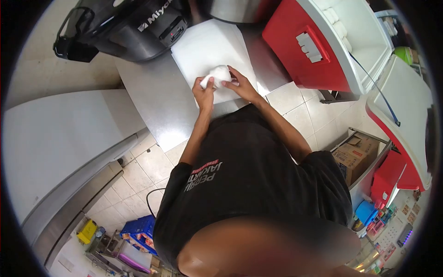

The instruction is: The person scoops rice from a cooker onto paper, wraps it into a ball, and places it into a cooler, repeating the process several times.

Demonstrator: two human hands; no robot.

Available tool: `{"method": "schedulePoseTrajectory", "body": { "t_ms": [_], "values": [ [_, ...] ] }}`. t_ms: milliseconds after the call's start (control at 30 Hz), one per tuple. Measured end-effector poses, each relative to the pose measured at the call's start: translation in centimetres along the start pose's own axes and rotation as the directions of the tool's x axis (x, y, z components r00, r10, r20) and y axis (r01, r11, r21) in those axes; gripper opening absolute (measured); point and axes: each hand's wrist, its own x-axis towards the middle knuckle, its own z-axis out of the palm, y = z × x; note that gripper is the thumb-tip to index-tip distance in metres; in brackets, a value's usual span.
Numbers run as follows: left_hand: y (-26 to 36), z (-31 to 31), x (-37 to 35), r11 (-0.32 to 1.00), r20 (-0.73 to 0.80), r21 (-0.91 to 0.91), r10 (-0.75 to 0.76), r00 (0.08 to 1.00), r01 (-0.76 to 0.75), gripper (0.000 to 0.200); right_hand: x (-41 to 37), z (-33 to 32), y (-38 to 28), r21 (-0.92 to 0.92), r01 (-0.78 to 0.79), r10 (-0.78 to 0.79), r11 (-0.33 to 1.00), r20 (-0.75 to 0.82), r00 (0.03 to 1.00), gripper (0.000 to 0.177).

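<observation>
Scene: A person in a black printed T-shirt (pixel 249 184) stands at a steel counter (pixel 152 101), seen from above by the head camera.
Left hand (pixel 204 93): Its grip is clenched on the near left end of a white lump (pixel 219 74), thumb and fingertips pinching it.
Right hand (pixel 241 86): Its grip grasps the right side of the same lump, fingers curled against it and wrist angled in from the right.
White lump: Soft-looking and rounded, it sits between the two hands on the near edge of a white board (pixel 207 46). What it is made of cannot be told.
White board: It lies flat on the counter, with its far corner close to the rice cooker.
Rice cooker (pixel 134 25): Black with its lid raised, it stands at the far left of the counter, just beside the board.
Metal pot (pixel 230 9): Only its lower edge shows at the top, beyond the board.
Cooler (pixel 318 51): A red box with a white inside stands open to the right of the counter, and its lid (pixel 406 111) hangs back to the right.
Cardboard box (pixel 355 157): It sits on a low rack below the cooler lid.
Floor (pixel 138 171): Pale tiles, with a blue crate (pixel 140 230) at lower left.
Left side: A broad white surface (pixel 60 138) runs alongside the counter.
</observation>
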Motion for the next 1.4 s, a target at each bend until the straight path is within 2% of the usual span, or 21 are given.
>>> {"method": "schedulePoseTrajectory", "body": {
  "t_ms": [33,133,200,267,333,400,467,533,567,667,833,900,967,1000,1067,1133,1200,1267,1300,1333,1400],
  "values": [
    [-0.8,-0.3,0.2,0.995,0.051,0.081,0.047,0.998,-0.051,0.017,-0.2,-0.1,-3.7,0.107,-0.043,0.041,0.993,0.023,0.999,0.080],
    [-1.7,-0.3,0.2,0.977,0.126,0.212,0.011,0.992,-0.038,0.010,0.1,-0.8,-9.3,-0.045,-0.163,0.165,0.986,0.062,0.984,0.093],
    [0.1,0.9,-0.6,0.997,0.133,-0.007,-0.072,0.989,0.073,0.009,1.4,-0.4,-6.6,-0.068,-0.220,0.217,0.973,-0.050,0.975,0.102],
    [1.5,1.1,-1.2,0.987,0.154,-0.069,-0.136,0.979,0.148,0.007,1.7,-0.6,-6.1,-0.038,-0.211,0.210,0.977,-0.017,0.977,0.092],
    [-0.4,-0.3,0.3,0.996,0.232,-0.055,-0.061,0.971,0.076,0.005,2.1,-0.3,-5.4,-0.110,-0.195,0.192,0.975,-0.042,0.981,0.080],
    [-0.7,-0.3,0.4,0.999,0.223,0.035,-0.041,0.974,0.034,0.004,1.4,-0.4,-5.7,0.020,-0.092,0.093,0.996,-0.048,0.994,0.062],
    [-1.1,-0.4,0.4,0.993,0.197,0.115,-0.024,0.980,0.001,0.004,1.4,-0.5,-4.8,-0.036,-0.060,0.059,0.998,-0.020,0.998,0.058],
    [-2.0,-1.3,0.5,0.986,0.304,0.047,-0.164,0.938,0.157,0.019,1.0,-0.5,-4.2,0.019,-0.081,0.079,0.997,0.085,0.993,0.055],
    [-2.8,-2.1,1.0,0.990,0.310,0.043,-0.141,0.940,0.134,0.008,0.8,-0.7,-4.0,0.028,-0.066,0.061,0.997,0.163,0.985,0.051],
    [-3.1,-1.3,0.6,0.998,0.262,0.049,-0.045,0.964,0.033,0.010,0.8,-0.2,-3.2,-0.075,-0.044,0.059,0.996,0.213,0.975,0.043],
    [-4.7,-1.0,1.1,1.000,0.287,0.000,0.022,0.958,-0.023,0.014,1.1,0.9,-2.5,0.084,0.019,-0.028,0.996,0.112,0.993,0.043],
    [-4.7,-0.1,0.5,0.996,0.123,0.083,0.007,0.992,-0.017,0.026,1.5,0.7,-2.7,0.143,0.099,-0.103,0.985,0.019,0.995,0.043],
    [-5.0,0.2,0.5,0.995,0.095,0.101,-0.002,0.996,-0.008,0.027,2.2,-0.6,-5.2,0.012,0.107,-0.105,0.994,0.315,0.943,0.055],
    [-5.1,0.4,0.7,0.993,0.058,0.115,-0.002,0.998,-0.005,0.030,2.6,-1.0,-6.5,0.009,0.104,-0.101,0.995,0.310,0.945,0.055],
    [-6.1,-0.1,1.5,0.987,0.132,0.159,0.002,0.991,-0.023,0.030,4.2,-1.6,-9.8,-0.415,0.262,-0.094,0.871,0.384,0.919,0.061],
    [-6.1,-0.1,1.2,0.979,0.186,0.201,0.002,0.983,-0.040,0.032,6.8,-2.7,-14.7,-0.424,0.499,-0.376,0.756,0.342,0.861,0.056],
    [-4.5,1.1,0.2,0.964,0.194,0.259,0.010,0.981,-0.061,0.027,8.1,-5.5,-24.6,-0.352,0.774,-0.749,0.527,0.238,0.618,0.054],
    [-4.7,1.0,0.4,0.941,0.229,0.317,0.048,0.972,-0.121,0.025,4.0,-9.0,-35.9,-0.280,0.634,-0.616,0.721,0.158,0.771,0.064],
    [-4.8,0.8,0.4,0.911,0.264,0.372,0.082,0.961,-0.180,0.023,3.8,-10.5,-39.7,-0.466,0.611,-0.647,0.640,0.103,0.756,0.069],
    [-4.6,0.8,0.3,0.908,0.266,0.381,0.070,0.961,-0.172,0.023,6.7,-12.7,-42.8,-0.495,0.720,-0.767,0.486,0.154,0.623,0.049],
    [-4.4,0.7,0.3,0.816,0.319,0.509,0.117,0.941,-0.274,0.021,4.7,-17.8,-47.3,-0.637,0.636,-0.667,0.436,0.246,0.703,0.049]
  ]
}}
